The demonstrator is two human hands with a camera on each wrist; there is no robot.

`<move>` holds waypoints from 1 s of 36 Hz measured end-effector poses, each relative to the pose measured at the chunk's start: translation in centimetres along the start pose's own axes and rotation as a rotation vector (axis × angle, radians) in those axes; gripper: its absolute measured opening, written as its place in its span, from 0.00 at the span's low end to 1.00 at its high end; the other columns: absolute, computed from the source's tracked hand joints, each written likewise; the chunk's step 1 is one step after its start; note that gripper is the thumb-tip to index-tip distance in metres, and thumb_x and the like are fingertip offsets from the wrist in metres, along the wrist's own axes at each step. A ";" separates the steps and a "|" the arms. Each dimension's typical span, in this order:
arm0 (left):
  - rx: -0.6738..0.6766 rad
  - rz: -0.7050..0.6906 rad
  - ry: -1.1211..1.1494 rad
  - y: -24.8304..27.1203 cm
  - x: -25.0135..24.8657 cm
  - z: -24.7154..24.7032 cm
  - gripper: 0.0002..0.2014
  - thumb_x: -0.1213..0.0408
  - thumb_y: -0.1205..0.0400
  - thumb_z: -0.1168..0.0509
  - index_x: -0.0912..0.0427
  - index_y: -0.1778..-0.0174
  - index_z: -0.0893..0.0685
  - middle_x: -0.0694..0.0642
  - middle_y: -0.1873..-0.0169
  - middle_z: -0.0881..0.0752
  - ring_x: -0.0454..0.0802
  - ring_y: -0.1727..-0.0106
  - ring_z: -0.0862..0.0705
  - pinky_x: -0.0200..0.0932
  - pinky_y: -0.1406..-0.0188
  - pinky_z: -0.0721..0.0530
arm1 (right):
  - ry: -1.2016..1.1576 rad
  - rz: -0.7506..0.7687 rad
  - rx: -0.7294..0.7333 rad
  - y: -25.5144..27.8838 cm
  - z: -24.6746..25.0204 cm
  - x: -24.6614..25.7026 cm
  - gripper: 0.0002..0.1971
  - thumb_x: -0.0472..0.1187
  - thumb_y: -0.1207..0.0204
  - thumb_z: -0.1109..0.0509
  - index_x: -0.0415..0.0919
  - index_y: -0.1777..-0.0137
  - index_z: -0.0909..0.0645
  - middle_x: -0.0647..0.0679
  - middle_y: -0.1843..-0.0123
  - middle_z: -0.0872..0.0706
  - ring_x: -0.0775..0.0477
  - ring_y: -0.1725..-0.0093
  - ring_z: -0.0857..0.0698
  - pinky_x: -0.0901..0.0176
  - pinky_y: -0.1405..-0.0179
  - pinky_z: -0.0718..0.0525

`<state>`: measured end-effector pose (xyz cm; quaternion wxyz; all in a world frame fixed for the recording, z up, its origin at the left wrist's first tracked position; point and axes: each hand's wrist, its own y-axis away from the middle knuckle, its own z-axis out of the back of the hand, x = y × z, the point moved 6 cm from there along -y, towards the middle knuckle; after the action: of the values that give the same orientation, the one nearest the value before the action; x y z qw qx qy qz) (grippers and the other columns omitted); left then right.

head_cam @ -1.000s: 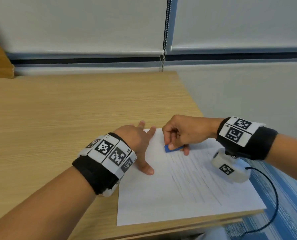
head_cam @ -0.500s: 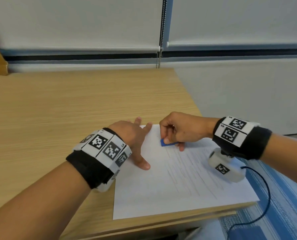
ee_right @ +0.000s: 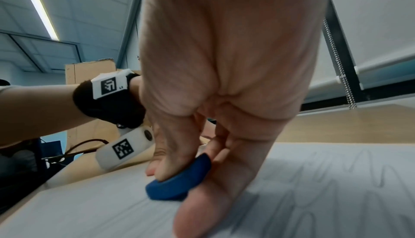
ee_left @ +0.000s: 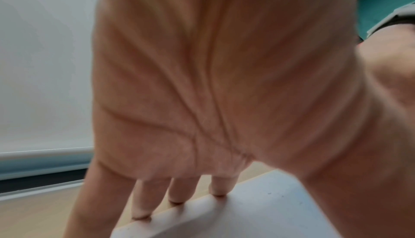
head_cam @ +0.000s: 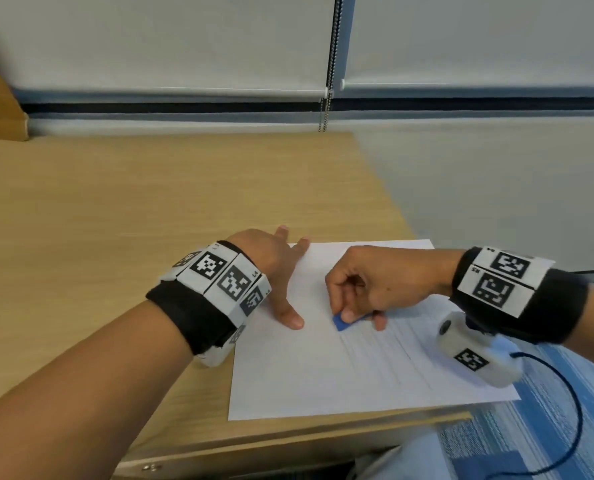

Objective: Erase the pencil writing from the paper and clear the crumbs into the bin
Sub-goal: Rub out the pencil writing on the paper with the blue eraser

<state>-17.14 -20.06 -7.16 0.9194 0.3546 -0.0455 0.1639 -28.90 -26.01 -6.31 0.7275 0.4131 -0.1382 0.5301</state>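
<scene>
A white sheet of paper (head_cam: 323,375) lies at the desk's near right corner, with faint pencil strokes across its right half (ee_right: 325,179). My right hand (head_cam: 361,317) pinches a blue eraser (head_cam: 340,322) between thumb and fingers and presses it onto the sheet near the middle; the same eraser (ee_right: 177,185) shows flat on the paper in the right wrist view. My left hand (head_cam: 281,282) lies spread on the sheet's left edge, its straight fingertips (ee_left: 216,193) pressing the paper (ee_left: 258,206) down. No bin is in view.
The wooden desk (head_cam: 150,220) stretches bare to the left and back, ending at a wall with roller blinds and a bead chain (head_cam: 326,109). Its right edge drops to blue carpet (head_cam: 565,410). A dark cable (head_cam: 572,427) hangs from the right wrist camera.
My right hand has dragged the eraser toward me, from the sheet's top edge to near my left thumb. The left hand has stayed pressing on the paper.
</scene>
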 end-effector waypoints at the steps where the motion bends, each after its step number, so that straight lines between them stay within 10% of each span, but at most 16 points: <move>1: 0.001 0.002 -0.002 0.0 0.0 0.0 0.70 0.31 0.37 0.25 0.45 0.18 0.74 0.55 0.16 0.70 0.61 0.14 0.48 0.62 0.22 0.34 | 0.006 0.002 -0.060 -0.1 0.4 0.1 0.01 0.34 0.24 0.26 0.37 0.55 0.16 0.36 0.61 0.12 0.35 0.70 0.12 0.55 0.68 0.14; 10: 0.021 0.016 -0.008 0.2 -0.1 0.0 0.69 0.32 0.35 0.26 0.47 0.19 0.75 0.55 0.17 0.71 0.62 0.14 0.51 0.64 0.22 0.35 | -0.023 0.033 -0.056 1.3 -0.4 0.1 0.01 0.33 0.25 0.26 0.37 0.56 0.15 0.37 0.64 0.14 0.55 0.75 0.17 0.56 0.68 0.13; 21: -0.108 -0.166 -0.035 2.2 -2.2 0.0 0.57 0.39 0.25 0.29 0.49 0.14 0.65 0.53 0.15 0.65 0.56 0.16 0.42 0.58 0.28 0.26 | 0.008 -0.022 -0.222 0.3 1.3 -1.0 0.01 0.37 0.22 0.30 0.40 0.52 0.19 0.34 0.59 0.12 0.45 0.73 0.13 0.58 0.67 0.14; 32: -0.085 -0.164 -0.074 2.4 -2.7 -0.9 0.64 0.31 0.31 0.28 0.49 0.15 0.69 0.51 0.15 0.67 0.57 0.14 0.52 0.60 0.26 0.32 | -0.011 0.008 -0.039 1.6 -0.6 0.0 0.02 0.34 0.23 0.27 0.41 0.56 0.17 0.38 0.63 0.14 0.53 0.75 0.17 0.55 0.65 0.12; 36: -0.092 -0.169 -0.061 2.3 -2.7 -0.9 0.65 0.32 0.32 0.28 0.47 0.15 0.69 0.51 0.15 0.66 0.57 0.14 0.51 0.60 0.27 0.31 | 0.011 -0.003 -0.211 0.8 0.9 -0.1 0.01 0.35 0.22 0.29 0.40 0.55 0.17 0.38 0.63 0.13 0.47 0.75 0.14 0.55 0.67 0.14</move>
<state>-20.48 -18.56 -6.89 0.9435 0.3192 -0.0511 0.0726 -29.47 -26.70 -5.43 0.7685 0.3317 -0.1887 0.5137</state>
